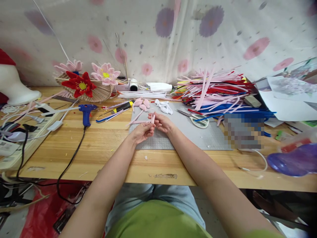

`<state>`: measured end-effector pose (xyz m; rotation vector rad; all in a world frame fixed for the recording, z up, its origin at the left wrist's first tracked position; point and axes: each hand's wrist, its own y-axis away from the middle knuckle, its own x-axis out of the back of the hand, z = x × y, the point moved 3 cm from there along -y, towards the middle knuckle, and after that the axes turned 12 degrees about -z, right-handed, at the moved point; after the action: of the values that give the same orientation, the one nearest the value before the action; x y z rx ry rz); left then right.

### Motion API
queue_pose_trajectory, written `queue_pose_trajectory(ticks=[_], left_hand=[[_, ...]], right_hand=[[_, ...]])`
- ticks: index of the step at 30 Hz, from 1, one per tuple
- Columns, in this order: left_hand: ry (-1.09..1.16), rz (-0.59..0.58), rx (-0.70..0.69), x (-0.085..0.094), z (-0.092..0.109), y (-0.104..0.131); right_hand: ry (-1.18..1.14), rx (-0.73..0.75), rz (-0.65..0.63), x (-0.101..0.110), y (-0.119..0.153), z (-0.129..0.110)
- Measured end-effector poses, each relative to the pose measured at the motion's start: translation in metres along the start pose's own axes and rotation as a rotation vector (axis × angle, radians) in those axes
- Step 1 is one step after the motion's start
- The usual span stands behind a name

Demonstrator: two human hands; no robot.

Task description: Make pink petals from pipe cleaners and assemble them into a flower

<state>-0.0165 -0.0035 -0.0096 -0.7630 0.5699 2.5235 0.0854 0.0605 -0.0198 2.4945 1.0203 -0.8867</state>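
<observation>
Pink pipe cleaners (pixel 141 122) are pinched between my two hands above the grey cutting mat (pixel 193 138). My left hand (pixel 143 133) is closed on them, with their long ends sticking out to the left. Fingertips almost meeting it, my right hand (pixel 162 123) is closed on the short upright part. Just beyond my hands lie several pink petal shapes (pixel 141 104) of bent pipe cleaner and a small heap of white ones (pixel 163 107). Scissors with pale handles (pixel 199 121) rest on the mat to the right of my right hand.
A blue glue gun (pixel 86 114) with a black cord stands at left, near a power strip (pixel 27 140). Behind it are fuzzy flowers (pixel 81 86) on a woven fan. Piled pipe cleaners (pixel 215 89) fill the back right. A yellow-black cutter (pixel 124 106) lies left of the mat.
</observation>
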Motion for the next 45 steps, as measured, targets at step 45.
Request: queue_pose_trajectory(ticks=[45], left_hand=[[-1.666,1.055,-0.577,0.04,0.049,0.031]], right_hand=[[1.789,0.45,0.458,-0.027,0.019,-0.013]])
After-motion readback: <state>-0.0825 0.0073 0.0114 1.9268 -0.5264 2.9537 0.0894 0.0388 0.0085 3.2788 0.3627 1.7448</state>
